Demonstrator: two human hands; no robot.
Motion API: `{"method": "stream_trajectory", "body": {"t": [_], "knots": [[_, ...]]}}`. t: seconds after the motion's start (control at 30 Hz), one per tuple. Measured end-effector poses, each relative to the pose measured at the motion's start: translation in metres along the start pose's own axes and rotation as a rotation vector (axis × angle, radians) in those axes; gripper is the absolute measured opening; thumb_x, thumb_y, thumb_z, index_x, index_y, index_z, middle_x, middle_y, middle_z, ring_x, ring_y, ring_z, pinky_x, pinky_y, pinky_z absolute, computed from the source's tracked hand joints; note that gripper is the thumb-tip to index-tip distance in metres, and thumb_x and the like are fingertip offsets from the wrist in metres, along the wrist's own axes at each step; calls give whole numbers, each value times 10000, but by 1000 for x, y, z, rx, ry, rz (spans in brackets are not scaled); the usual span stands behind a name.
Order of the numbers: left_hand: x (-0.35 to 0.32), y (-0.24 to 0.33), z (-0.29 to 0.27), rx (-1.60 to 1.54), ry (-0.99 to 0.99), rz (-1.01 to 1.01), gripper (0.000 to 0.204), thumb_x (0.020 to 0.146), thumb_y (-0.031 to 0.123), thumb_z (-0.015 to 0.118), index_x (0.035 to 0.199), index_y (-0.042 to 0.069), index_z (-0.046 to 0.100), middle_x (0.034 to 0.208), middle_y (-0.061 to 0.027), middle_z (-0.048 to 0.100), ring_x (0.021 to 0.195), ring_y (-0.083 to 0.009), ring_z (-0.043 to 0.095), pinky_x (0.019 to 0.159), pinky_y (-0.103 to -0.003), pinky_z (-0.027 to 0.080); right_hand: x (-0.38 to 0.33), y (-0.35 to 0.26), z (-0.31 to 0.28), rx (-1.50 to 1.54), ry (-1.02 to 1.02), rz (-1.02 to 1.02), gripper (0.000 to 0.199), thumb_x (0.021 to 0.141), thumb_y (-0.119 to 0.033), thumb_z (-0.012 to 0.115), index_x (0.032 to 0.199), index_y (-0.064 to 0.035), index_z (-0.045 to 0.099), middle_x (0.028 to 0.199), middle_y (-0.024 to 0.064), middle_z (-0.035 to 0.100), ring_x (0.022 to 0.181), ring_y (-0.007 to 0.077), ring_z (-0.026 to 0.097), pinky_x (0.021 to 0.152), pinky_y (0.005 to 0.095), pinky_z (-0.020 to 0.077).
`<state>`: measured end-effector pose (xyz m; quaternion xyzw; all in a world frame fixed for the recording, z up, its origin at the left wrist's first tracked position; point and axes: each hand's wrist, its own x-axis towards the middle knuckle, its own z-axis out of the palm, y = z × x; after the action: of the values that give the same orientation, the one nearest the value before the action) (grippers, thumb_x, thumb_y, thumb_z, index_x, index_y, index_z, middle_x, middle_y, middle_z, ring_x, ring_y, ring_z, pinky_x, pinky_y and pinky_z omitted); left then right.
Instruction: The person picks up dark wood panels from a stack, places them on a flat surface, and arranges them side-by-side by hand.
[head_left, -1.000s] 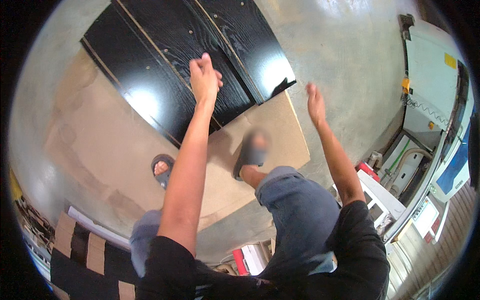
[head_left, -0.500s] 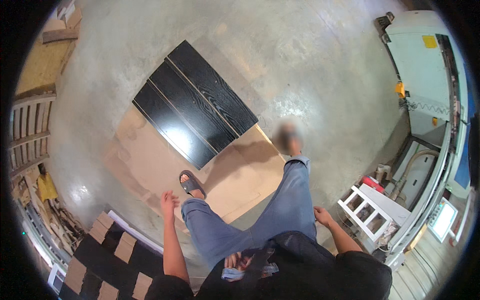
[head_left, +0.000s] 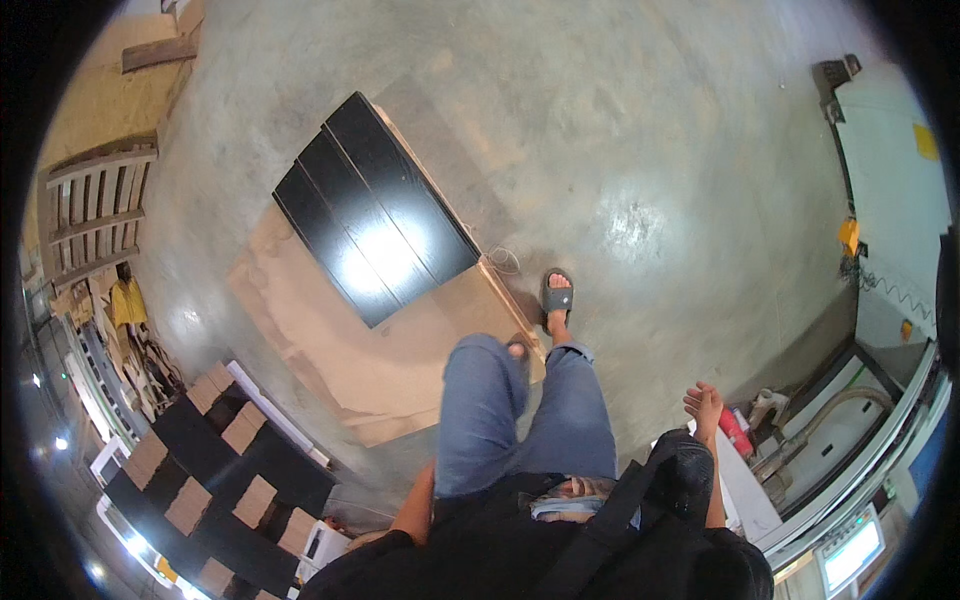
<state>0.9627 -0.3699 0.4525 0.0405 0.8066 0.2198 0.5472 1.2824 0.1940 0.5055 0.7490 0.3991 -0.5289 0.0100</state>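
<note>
My right hand (head_left: pixel 704 405) is held out at my right side, fingers apart, with nothing in it. It is nearest to a red cylinder (head_left: pixel 736 432) beside the machine. Only the forearm (head_left: pixel 416 508) of my left arm shows, next to my left thigh; that hand is hidden. On the floor ahead lie black wood-grain boards (head_left: pixel 345 225), side by side on a flat brown cardboard sheet (head_left: pixel 310 330). Neither hand touches them. My right foot, in a grey slide sandal (head_left: pixel 557 293), stands on the concrete just off the cardboard's right edge.
Black panels with brown cardboard pieces (head_left: pixel 187 505) are stacked at the lower left. Wooden pallets (head_left: pixel 100 215) lean along the left side. A pale green machine (head_left: pixel 890 170) with a lit screen (head_left: pixel 853 552) stands at the right. A thin cord (head_left: pixel 503 262) lies near the boards' corner.
My left leg has moved rightward, closer to the right leg. My left hand has dropped out of sight. The right hand has swung outward and its fingers have spread. The view has shifted.
</note>
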Motion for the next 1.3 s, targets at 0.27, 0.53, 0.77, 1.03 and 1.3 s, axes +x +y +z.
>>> {"method": "stream_trajectory", "body": {"t": [0.27, 0.53, 0.77, 1.03, 1.3], "knots": [[48, 145, -11, -840, 103, -376, 403, 993, 369, 543, 1256, 65, 564, 992, -91, 696, 798, -145, 652, 682, -294, 527, 27, -171, 140, -408, -409, -206, 363, 1012, -306, 485, 1188, -22, 626, 953, 110, 715, 823, 167, 684, 691, 284, 524], [113, 191, -51, -1020, 229, -305, 422, 1002, 412, 521, 1268, 86, 553, 974, -92, 698, 798, -149, 658, 682, -283, 521, 74, -363, 343, -573, -587, -505, 346, 1005, -284, 491, 1137, -9, 653, 924, 108, 711, 837, 157, 664, 752, 276, 518], [107, 197, -43, -1273, 379, -501, 367, 1002, 365, 526, 1234, 84, 573, 966, -86, 690, 760, -142, 641, 652, -270, 513, 50, -418, 491, -709, -895, -428, 298, 1013, -199, 469, 1187, -9, 619, 966, 98, 708, 842, 162, 667, 757, 289, 519], [163, 258, 21, -1618, 510, -685, 483, 958, 466, 577, 1246, 78, 579, 1005, -86, 691, 815, -173, 656, 692, -301, 538, 98, -464, 716, -1383, -1008, -929, 331, 923, -323, 553, 1008, -28, 677, 854, 226, 666, 785, 361, 662, 708, 417, 501], [362, 239, 137, -1660, 853, -640, 482, 977, 463, 522, 1192, 40, 604, 1019, -38, 633, 820, -116, 554, 659, -270, 474, 163, -510, 990, -1700, -939, -1407, 521, 914, -350, 569, 1316, -18, 543, 1285, 246, 583, 1217, 386, 548, 1031, 436, 427]]}}
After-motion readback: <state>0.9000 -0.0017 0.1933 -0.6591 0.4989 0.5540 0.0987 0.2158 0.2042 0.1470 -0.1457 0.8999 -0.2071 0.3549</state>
